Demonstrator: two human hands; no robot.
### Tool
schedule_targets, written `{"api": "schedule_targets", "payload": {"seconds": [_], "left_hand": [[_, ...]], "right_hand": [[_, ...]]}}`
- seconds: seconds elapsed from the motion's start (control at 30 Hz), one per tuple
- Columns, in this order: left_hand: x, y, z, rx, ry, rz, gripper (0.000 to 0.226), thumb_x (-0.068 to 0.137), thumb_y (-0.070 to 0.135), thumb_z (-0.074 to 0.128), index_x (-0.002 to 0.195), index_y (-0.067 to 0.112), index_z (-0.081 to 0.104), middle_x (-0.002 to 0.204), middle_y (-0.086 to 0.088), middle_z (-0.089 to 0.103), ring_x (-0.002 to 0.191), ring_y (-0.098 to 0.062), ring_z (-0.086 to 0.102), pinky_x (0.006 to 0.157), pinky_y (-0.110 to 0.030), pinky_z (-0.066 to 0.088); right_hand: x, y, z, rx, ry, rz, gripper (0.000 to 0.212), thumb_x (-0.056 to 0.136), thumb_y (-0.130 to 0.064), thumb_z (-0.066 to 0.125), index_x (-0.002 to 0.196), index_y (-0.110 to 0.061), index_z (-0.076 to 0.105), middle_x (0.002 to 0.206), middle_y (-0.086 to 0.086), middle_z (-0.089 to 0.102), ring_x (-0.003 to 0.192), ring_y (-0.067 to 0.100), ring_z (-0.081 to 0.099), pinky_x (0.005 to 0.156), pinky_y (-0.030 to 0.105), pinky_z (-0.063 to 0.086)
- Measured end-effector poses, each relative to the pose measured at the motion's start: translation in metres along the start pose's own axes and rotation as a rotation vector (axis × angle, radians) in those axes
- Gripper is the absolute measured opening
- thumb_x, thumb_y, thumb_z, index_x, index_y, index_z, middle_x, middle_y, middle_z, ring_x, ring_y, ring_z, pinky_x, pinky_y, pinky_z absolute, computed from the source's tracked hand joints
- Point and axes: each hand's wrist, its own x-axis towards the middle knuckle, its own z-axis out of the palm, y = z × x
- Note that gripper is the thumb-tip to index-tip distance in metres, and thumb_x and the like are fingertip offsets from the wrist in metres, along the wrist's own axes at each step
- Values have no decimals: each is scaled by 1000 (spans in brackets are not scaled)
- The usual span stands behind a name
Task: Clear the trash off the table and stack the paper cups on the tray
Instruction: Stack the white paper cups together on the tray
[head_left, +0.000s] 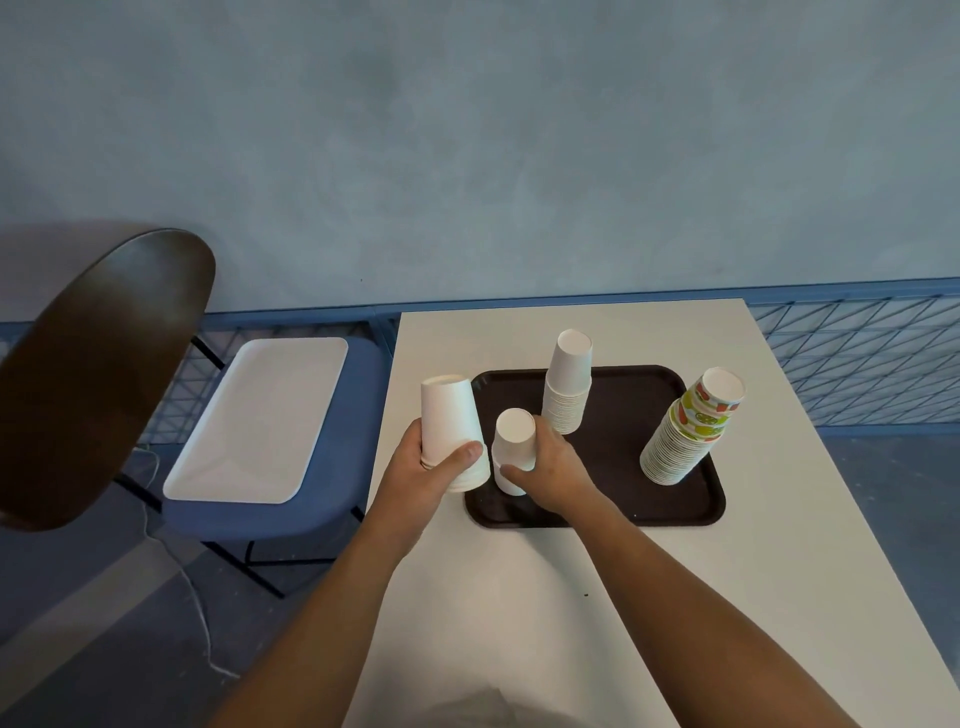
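Brown tray (649, 415) flat on white table (571, 597), toward the far end. Left hand (426, 467) clasped round the lower part of a large white cup stack (451, 426), upside down, held just off the tray's 9 o'clock edge. Right hand (550, 467) wrapped round a small white cup stack (513, 447), also upside down, at the tray's 8 o'clock corner; whether its base touches the tray cannot be told. Tall white cup stack (567, 384) standing on the tray at 11 o'clock, just behind the right hand. Printed cup stack (691, 431) leaning at the tray's 3 o'clock side. Blue chair (332, 467) at the table's 9 o'clock, a white tray (260, 415) lying on its seat.
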Motion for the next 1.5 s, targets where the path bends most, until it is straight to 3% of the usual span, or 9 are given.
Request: {"api": "schedule_targets", "payload": {"seconds": [0.1, 0.2, 0.37, 0.73, 1.0, 1.17, 1.27, 1.4, 1.5], "left_hand": [[10, 1, 6, -13, -6, -4, 70, 63, 43, 83, 128, 39, 57, 119, 8, 71, 113, -15, 68, 93, -34, 56], [18, 8, 15, 8, -17, 24, 74, 69, 33, 79, 137, 39, 48, 125, 8, 65, 115, -12, 65, 88, -29, 54], [38, 20, 37, 46, -18, 64, 72, 67, 25, 75, 133, 30, 46, 121, 7, 63, 112, -14, 64, 84, -28, 54], [63, -13, 56, 212, 90, 145, 82, 69, 54, 87, 137, 38, 45, 135, 8, 59, 123, -16, 61, 104, -50, 54], [61, -22, 63, 346, 26, 104, 74, 75, 41, 91, 133, 43, 46, 130, 17, 62, 120, -12, 61, 104, -38, 52], [58, -21, 66, 491, -21, 82, 104, 68, 39, 96, 154, 39, 35, 150, 9, 51, 137, -17, 49, 114, -44, 45], [56, -12, 63, 613, -5, 203, 115, 68, 40, 95, 157, 49, 23, 157, 5, 39, 142, -16, 38, 118, -43, 38], [58, -2, 61, 719, -54, 278, 98, 74, 36, 90, 150, 60, 32, 153, 6, 34, 140, -19, 41, 118, -40, 39], [61, 0, 64, 789, -96, 288, 76, 83, 29, 83, 146, 50, 47, 142, 8, 47, 129, -19, 54, 109, -39, 48]], "right_hand": [[-6, 7, -3, 12, 7, 40, 86, 82, -34, 77, 152, -19, 30, 151, 8, 47, 136, 33, 49, 109, 48, 46], [-17, 14, -9, 42, 31, 72, 83, 89, -31, 70, 157, -15, 26, 158, 11, 41, 144, 29, 43, 114, 43, 40], [-31, 27, -22, 79, 90, 64, 66, 94, -28, 64, 153, -15, 37, 151, 5, 48, 138, 22, 47, 109, 34, 42], [-41, 42, -46, 96, 223, -6, 46, 94, -26, 64, 138, -19, 54, 132, -5, 58, 120, 12, 56, 103, 35, 50], [-42, 50, -44, 86, 192, 21, 47, 94, -26, 66, 139, -20, 53, 134, -5, 57, 123, 12, 56, 104, 34, 50], [-41, 51, -47, 94, 187, 11, 47, 93, -24, 66, 139, -18, 52, 135, -3, 58, 125, 15, 56, 105, 35, 49], [-39, 46, -55, 137, 232, -10, 46, 93, -19, 64, 138, -17, 53, 132, -3, 59, 120, 13, 57, 104, 38, 51], [-21, 27, -74, 167, 338, -89, 42, 91, -17, 62, 133, -19, 55, 124, -4, 58, 105, 13, 62, 94, 42, 56], [5, 7, -90, 79, 409, -175, 46, 92, -17, 63, 136, -17, 52, 137, 3, 51, 116, 21, 58, 100, 43, 54]]}}
